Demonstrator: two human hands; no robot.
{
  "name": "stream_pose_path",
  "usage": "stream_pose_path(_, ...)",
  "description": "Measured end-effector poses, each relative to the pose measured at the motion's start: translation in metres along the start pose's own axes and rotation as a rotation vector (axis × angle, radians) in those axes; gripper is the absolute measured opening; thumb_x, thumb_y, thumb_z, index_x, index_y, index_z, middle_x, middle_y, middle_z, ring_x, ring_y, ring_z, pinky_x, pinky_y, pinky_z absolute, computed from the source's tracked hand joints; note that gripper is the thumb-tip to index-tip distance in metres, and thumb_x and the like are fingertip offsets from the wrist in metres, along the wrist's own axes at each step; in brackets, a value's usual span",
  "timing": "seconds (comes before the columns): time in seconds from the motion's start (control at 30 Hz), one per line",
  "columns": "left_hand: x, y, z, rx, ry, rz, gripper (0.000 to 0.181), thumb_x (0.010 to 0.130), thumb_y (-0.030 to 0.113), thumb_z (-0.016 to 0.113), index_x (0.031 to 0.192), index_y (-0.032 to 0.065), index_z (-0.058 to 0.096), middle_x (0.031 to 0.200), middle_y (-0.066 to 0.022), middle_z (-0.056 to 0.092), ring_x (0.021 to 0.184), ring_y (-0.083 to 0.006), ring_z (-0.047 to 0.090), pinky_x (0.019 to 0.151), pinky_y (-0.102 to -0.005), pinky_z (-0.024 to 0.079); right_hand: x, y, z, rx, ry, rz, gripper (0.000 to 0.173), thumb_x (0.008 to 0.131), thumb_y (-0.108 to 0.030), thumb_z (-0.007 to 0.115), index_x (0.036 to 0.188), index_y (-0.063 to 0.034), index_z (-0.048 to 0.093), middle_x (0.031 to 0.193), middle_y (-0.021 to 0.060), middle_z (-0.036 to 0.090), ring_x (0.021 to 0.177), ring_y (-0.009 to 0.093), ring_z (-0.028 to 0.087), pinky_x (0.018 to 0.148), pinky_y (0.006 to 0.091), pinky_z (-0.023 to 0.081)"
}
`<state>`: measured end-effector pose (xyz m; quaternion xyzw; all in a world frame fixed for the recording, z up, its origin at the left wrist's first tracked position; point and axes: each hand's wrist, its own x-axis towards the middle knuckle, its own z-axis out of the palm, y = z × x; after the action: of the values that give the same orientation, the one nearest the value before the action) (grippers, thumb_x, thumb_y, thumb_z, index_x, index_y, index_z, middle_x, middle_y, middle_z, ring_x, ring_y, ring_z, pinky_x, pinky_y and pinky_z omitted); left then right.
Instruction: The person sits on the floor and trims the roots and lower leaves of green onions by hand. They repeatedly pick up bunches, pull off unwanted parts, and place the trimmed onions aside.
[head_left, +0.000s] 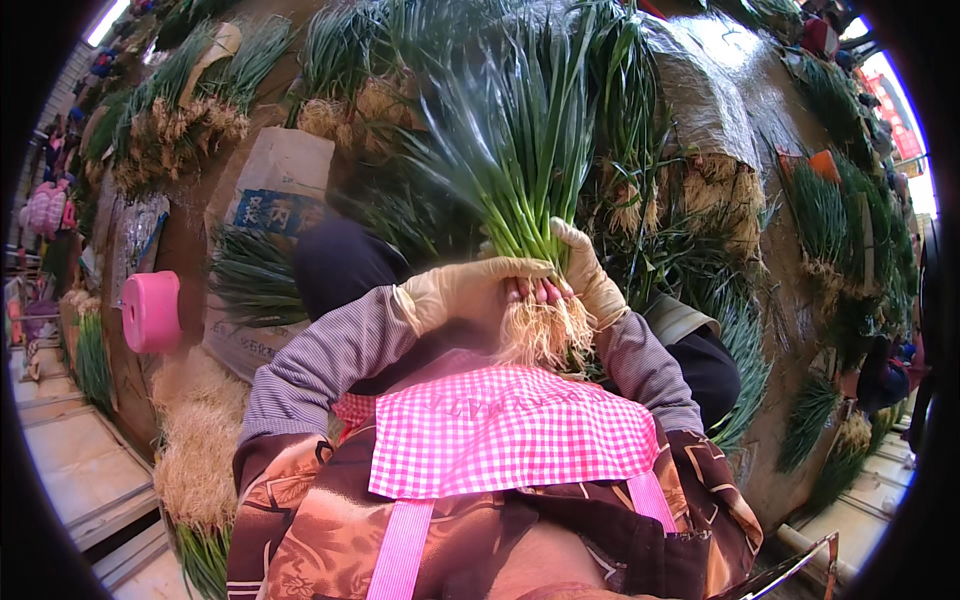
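In front of my chest I hold a bunch of green onions (529, 217) upright, leaves pointing away from me and pale, stringy roots hanging towards my apron. My left hand (476, 289), in a cream rubber glove, wraps the lower stalks from the left, its thumb lying across them just above the reddish bulbs. From the right, my gloved right hand (589, 274) closes round the same stalks, its thumb resting higher on them. The far fingers of both hands are partly hidden behind the bunch. More loose green onions (420, 217) lie beyond and under my hands.
A pink plastic stool (151, 311) stands at left, near a printed woven sack (281, 180). Rooted onion piles (199, 442) lie at lower left; others (180, 127) lie at upper left. Plastic sheeting (705, 82) covers a heap at upper right. Co-workers (885, 375) sit at far right.
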<state>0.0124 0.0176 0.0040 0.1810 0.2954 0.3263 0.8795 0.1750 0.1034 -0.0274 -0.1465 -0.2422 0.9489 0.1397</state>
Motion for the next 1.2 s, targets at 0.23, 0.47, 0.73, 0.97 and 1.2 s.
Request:
stream_pose_path(0.23, 0.012, -0.013, 0.001, 0.067, -0.287, 0.334, 0.033, 0.097, 0.028, 0.052, 0.090, -0.0009, 0.066, 0.097, -0.0147, 0.066, 0.102, -0.0271, 0.060, 0.097, -0.0317, 0.043, -0.002, 0.009, 0.002, 0.246, -0.193, 0.010, 0.069, 0.087, -0.038, 0.043, 0.133, 0.0122, 0.037, 0.113, 0.0312, 0.058, 0.071, 0.037, 0.066, 0.065, 0.0463, 0.058)
stream_pose_path(0.47, -0.067, 0.084, 0.034, 1.774, 0.499, -0.113, 0.074, 0.073, 0.044, 0.073, 0.124, -0.0042, 0.051, 0.109, -0.0185, 0.062, 0.096, -0.0262, 0.063, 0.079, -0.0341, 0.053, -0.014, 0.002, 0.004, 0.375, 0.052, -0.004, 0.067, 0.084, -0.029, 0.053, 0.135, 0.0116, 0.036, 0.111, 0.0303, 0.059, 0.091, 0.038, 0.064, 0.064, 0.0428, 0.060)
stream_pose_path(0.73, 0.024, 0.110, 0.056, 2.740, -0.121, 0.614, 0.106, 0.053, 0.057, 0.075, 0.143, 0.0190, 0.033, 0.152, -0.0131, 0.024, 0.143, -0.0355, 0.013, 0.114, -0.0577, 0.003, -0.043, -0.044, 0.071, 0.276, 0.313, 0.024, 0.037, 0.088, -0.015, 0.051, 0.116, 0.0092, 0.053, 0.100, 0.0283, 0.063, 0.073, 0.035, 0.065, 0.069, 0.0408, 0.057)
stream_pose_path(0.97, 0.011, 0.138, 0.078, 2.446, -0.221, 0.900, 0.094, 0.049, 0.031, 0.079, 0.130, 0.0006, 0.043, 0.125, -0.0183, 0.049, 0.125, -0.0363, 0.043, 0.114, -0.0519, 0.018, -0.051, -0.100, 0.123, -0.316, 0.266, 0.174, 0.026, 0.088, -0.007, 0.050, 0.107, 0.0074, 0.058, 0.077, 0.0195, 0.063, 0.063, 0.022, 0.064, 0.062, 0.0294, 0.056)
stream_pose_path(1.2, -0.084, 0.226, 0.080, 1.884, -0.060, 1.101, 0.046, 0.070, 0.031, 0.076, 0.106, 0.0063, 0.061, 0.090, -0.0110, 0.060, 0.085, -0.0276, 0.059, 0.089, -0.0418, 0.049, 0.004, -0.140, 0.218, -0.230, -0.138, 0.033, 0.044, 0.092, -0.026, 0.047, 0.120, 0.0082, 0.048, 0.101, 0.0264, 0.056, 0.081, 0.025, 0.064, 0.064, 0.0310, 0.057)
